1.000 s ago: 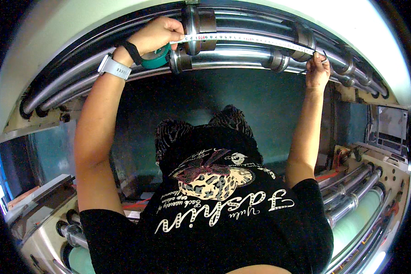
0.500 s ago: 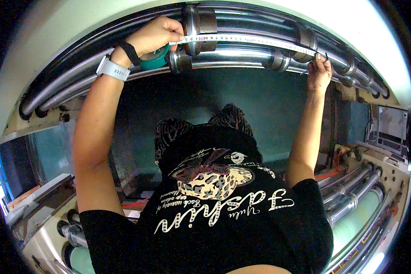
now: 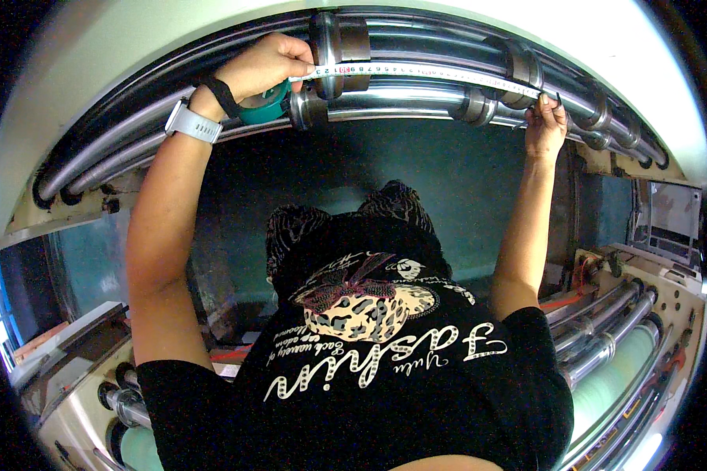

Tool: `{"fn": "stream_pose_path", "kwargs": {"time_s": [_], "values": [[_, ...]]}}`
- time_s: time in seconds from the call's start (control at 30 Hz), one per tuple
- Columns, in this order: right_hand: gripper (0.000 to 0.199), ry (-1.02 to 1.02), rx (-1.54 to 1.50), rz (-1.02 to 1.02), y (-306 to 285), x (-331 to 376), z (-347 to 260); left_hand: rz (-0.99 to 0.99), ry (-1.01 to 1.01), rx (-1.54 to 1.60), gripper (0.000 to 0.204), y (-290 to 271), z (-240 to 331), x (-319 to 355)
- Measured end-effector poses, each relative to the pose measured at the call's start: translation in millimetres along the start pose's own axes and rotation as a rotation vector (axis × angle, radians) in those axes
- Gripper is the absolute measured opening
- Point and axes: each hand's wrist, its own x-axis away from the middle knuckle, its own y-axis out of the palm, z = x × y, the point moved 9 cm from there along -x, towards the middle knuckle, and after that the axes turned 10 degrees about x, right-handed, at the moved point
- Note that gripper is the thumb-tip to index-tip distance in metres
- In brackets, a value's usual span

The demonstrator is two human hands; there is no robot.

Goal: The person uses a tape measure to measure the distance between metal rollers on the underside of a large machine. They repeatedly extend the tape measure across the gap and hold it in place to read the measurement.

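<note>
A white tape measure blade (image 3: 432,74) is stretched across the shiny metal rollers (image 3: 424,49), passing over dark collars on them. My left hand (image 3: 273,64) pinches the blade at its left end, and the green tape measure case (image 3: 264,108) hangs just under that hand. At the other end, the fingers of my right hand (image 3: 547,124) are closed on the tip of the blade, beside a dark collar (image 3: 525,67). A pale grey watch (image 3: 192,122) and a black band (image 3: 224,93) are on my left wrist.
A curved cream machine frame (image 3: 597,39) rises beyond the rollers. Below them lies a dark green floor (image 3: 236,184). More rollers, one with a pale green surface (image 3: 617,373), stand behind me at the lower right, near orange cables (image 3: 569,301).
My left hand and the tape have dropped slightly against the rollers. The right hand has shifted a little to the left, and both hands keep their grip.
</note>
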Motion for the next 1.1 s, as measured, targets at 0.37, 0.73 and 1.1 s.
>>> {"fn": "stream_pose_path", "kwargs": {"time_s": [0.37,0.73,1.1], "values": [[0.004,-0.016,0.006,0.023,-0.2,0.1,-1.2,-0.01,-0.013,0.022,0.014,1.5,-3.2,0.4],[0.003,-0.022,0.006,-0.011,0.7,-1.5,-1.5,-0.015,-0.003,0.021,0.013,2.7,-5.7,0.3],[0.005,-0.022,-0.008,-0.042,1.8,-2.1,-1.9,0.0,-0.004,-0.014,0.015,1.6,-7.6,-1.3]]}}
